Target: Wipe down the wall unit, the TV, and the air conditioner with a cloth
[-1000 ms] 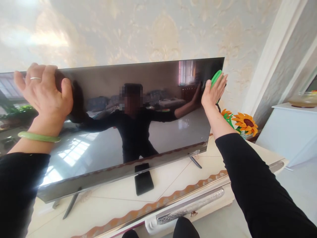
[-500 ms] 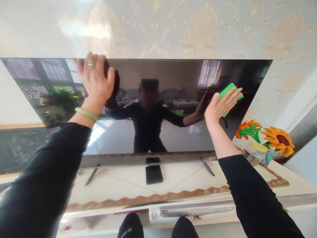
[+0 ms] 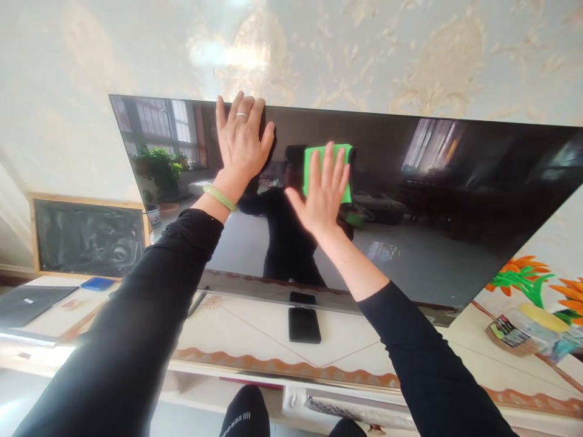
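A wide black flat-screen television [image 3: 401, 243] stands in front of me, its glossy screen mirroring the room. With fingers spread, my left hand [image 3: 241, 142] rests at the screen's top edge, a ring on one finger and a pale green bangle [image 3: 220, 198] at the wrist. My right hand [image 3: 324, 197] holds a bright green cloth [image 3: 312, 156] flat against the middle of the screen, its fingers stretched out over it. Part of the cloth is hidden beneath the palm and fingers.
A cream cabinet top [image 3: 246, 321] bears the television and a black flat box [image 3: 304, 325]. On the left are a framed blackboard [image 3: 91, 237], a blue item [image 3: 97, 283] and a black folder-like thing [image 3: 34, 303]. A jar [image 3: 510, 334] and orange flowers [image 3: 521, 270] stand at right.
My right hand has carried the green cloth left, from the screen's right part to its middle. The view has turned left, bringing more of the blackboard in. My left hand remains at the top edge.
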Available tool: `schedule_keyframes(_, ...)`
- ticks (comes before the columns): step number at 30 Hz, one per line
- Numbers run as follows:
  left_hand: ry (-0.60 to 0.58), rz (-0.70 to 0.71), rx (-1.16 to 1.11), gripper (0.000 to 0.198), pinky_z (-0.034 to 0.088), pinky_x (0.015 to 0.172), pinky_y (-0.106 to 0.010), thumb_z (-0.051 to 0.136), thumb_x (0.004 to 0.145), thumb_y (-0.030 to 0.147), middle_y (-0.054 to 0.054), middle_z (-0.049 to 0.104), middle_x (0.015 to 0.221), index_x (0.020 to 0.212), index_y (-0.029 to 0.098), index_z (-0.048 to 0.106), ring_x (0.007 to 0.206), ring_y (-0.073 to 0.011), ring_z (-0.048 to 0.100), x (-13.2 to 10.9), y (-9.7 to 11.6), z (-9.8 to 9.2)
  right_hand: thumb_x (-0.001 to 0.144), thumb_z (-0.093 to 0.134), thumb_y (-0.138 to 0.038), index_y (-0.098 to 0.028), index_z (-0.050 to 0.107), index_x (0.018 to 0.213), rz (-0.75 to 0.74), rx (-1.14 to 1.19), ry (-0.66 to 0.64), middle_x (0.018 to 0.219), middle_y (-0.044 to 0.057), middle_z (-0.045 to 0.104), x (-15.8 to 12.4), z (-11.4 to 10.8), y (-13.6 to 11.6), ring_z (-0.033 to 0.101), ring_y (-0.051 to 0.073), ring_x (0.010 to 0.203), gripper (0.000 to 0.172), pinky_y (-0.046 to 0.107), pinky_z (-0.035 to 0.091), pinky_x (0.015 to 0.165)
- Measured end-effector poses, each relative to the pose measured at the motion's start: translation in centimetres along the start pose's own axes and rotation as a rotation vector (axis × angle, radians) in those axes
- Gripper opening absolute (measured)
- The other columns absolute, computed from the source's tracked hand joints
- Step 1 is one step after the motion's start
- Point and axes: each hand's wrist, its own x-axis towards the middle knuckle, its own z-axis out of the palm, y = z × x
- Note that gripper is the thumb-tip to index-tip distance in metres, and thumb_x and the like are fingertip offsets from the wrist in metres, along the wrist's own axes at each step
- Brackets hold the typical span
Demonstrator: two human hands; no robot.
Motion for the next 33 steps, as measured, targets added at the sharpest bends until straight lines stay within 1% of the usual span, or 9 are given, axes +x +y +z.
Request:
schedule_keyframes(6,-0.015,0.013,-0.045,0.088,-0.031,0.133,-0.028,0.018,0.085,0.083,0.008,0.061,0.154,0.155,0.035,0.043,0.162,0.0056,-0.024,0.2,-0.5,0.3,0.102,0.057,-0.055,-0.013,0.020,0.174,-0.330,0.114,-0.187,0.183,0.014,0.012,-4.7,2.5,-4.5,0.000,0.039,0.170,0.091,0.067,0.006,0.137)
schedule_keyframes(9,-0.018,0.010,-0.069,0.085,-0.032,0.133,-0.031,0.019,0.089,0.080,0.008,0.058,0.158,0.157,0.034,0.042,0.165,0.0027,-0.020,0.3,-0.5,0.4,0.103,0.056,-0.050,-0.016,0.021,0.174,-0.451,0.157,-0.280,0.183,0.009,0.015,-6.4,2.8,-4.2,0.005,0.034,0.171,0.086,0.060,0.009,0.139)
schedule_keyframes(12,-0.007,-0.019,-0.070,0.078,-0.027,0.136,-0.035,0.026,0.093,0.073,0.008,0.053,0.162,0.158,0.034,0.042,0.168,-0.0067,0.002,0.3,0.0,0.2,0.103,0.055,-0.050,-0.019,0.020,0.174,-0.446,0.154,-0.298,0.183,0.008,0.014,-6.3,2.0,-2.0,0.007,0.035,0.171,0.085,0.061,0.009,0.139)
schedule_keyframes(14,0.005,-0.047,-0.012,0.070,-0.019,0.139,-0.039,0.030,0.096,0.065,0.005,0.050,0.164,0.157,0.032,0.045,0.166,-0.0121,0.017,0.2,0.3,0.1,0.102,0.055,-0.055,-0.021,0.020,0.174,-0.369,0.104,-0.270,0.183,0.008,0.014,-5.6,0.9,0.4,0.007,0.038,0.170,0.087,0.065,0.008,0.138)
schedule_keyframes(16,0.011,-0.054,0.060,0.064,-0.013,0.141,-0.043,0.033,0.099,0.056,0.003,0.049,0.165,0.156,0.031,0.046,0.163,-0.0139,0.023,0.3,0.6,-0.1,0.102,0.051,-0.062,-0.021,0.021,0.174,-0.258,0.015,-0.223,0.183,0.010,0.014,-5.1,-0.6,3.6,0.007,0.040,0.170,0.088,0.069,0.008,0.136)
schedule_keyframes(22,-0.020,-0.044,0.170,0.058,-0.005,0.141,-0.052,0.038,0.103,0.042,-0.001,0.048,0.165,0.158,0.027,0.045,0.165,-0.0185,0.024,0.5,1.1,-0.5,0.103,0.028,-0.075,-0.013,0.016,0.174,0.055,-0.210,0.025,0.181,0.021,0.012,-6.4,-4.9,16.2,0.003,0.040,0.170,0.095,0.070,0.011,0.133)
schedule_keyframes(27,-0.062,-0.084,0.248,0.060,-0.004,0.142,-0.053,0.041,0.103,0.037,-0.002,0.046,0.167,0.161,0.023,0.044,0.168,-0.0198,0.022,0.6,1.5,-1.0,0.098,0.024,-0.083,-0.013,0.010,0.175,0.316,-0.178,0.200,0.182,0.018,0.006,-10.0,-7.2,26.9,0.000,0.039,0.171,0.105,0.068,0.005,0.132)
schedule_keyframes(30,-0.058,-0.091,0.227,0.062,-0.003,0.142,-0.051,0.043,0.101,0.038,-0.001,0.045,0.168,0.161,0.024,0.043,0.168,-0.0192,0.021,0.5,1.6,-1.2,0.102,0.025,-0.075,-0.020,0.011,0.176,0.460,-0.110,0.318,0.183,0.011,0.007,-12.5,-7.9,31.0,0.000,0.039,0.171,0.094,0.068,0.001,0.131)
schedule_keyframes(33,-0.032,-0.091,0.147,0.060,-0.005,0.143,-0.050,0.044,0.100,0.044,0.000,0.047,0.166,0.158,0.028,0.045,0.167,-0.0188,0.022,0.4,1.5,-1.3,0.103,0.027,-0.068,-0.024,0.013,0.175,0.566,-0.042,0.393,0.182,0.007,0.006,-15.0,-8.2,32.8,-0.002,0.041,0.170,0.085,0.069,-0.003,0.130)
